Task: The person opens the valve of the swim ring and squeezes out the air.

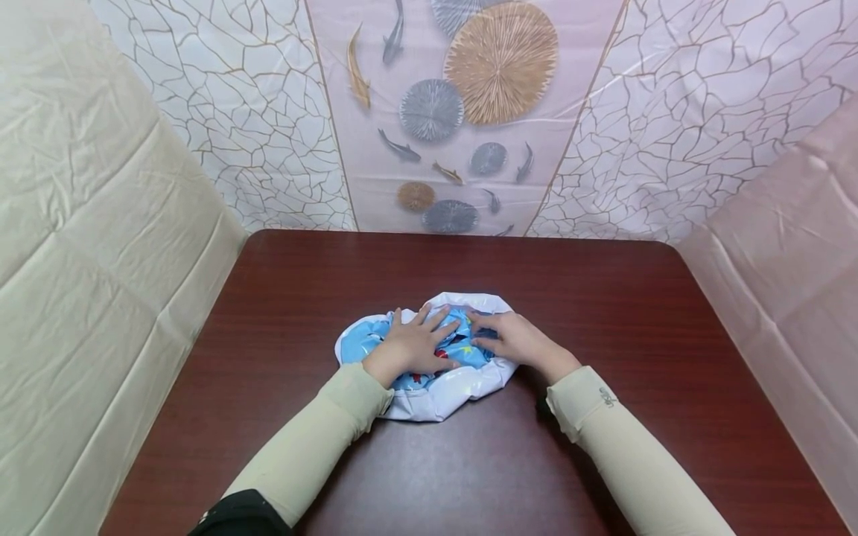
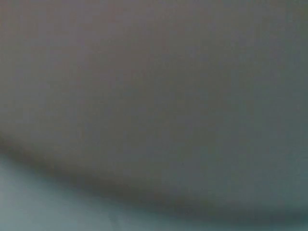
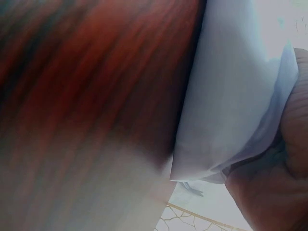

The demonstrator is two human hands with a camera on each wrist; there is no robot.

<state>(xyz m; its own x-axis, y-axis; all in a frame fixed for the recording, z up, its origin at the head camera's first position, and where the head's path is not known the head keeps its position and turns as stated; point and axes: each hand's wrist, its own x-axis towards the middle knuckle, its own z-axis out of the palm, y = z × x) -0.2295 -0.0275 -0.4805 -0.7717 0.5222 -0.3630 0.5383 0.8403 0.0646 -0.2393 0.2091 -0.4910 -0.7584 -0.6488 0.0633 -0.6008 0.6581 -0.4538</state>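
Observation:
A crumpled, shiny blue-and-white plastic item (image 1: 469, 387), like a slack inflatable, lies on the table. Its blue middle carries red and yellow printed figures, and a puffy white rim runs round it. Fingers spread wide, my left hand (image 1: 412, 346) lies flat across the blue part. My right hand (image 1: 519, 339) rests on the item's right side, thumb and fingers apart and slightly bent over the blue part. In the right wrist view the white rim (image 3: 226, 96) stands beside the right hand (image 3: 269, 197), whose fingertips are hidden. Blur hides everything in the left wrist view.
The dark red-brown wooden table (image 1: 308, 275) has rounded far corners. Behind it hangs a patterned cloth (image 1: 268, 112) with fish and round shapes. Pale cloth (image 1: 100, 223) covers the left side, and another pale cloth (image 1: 791, 246) the right.

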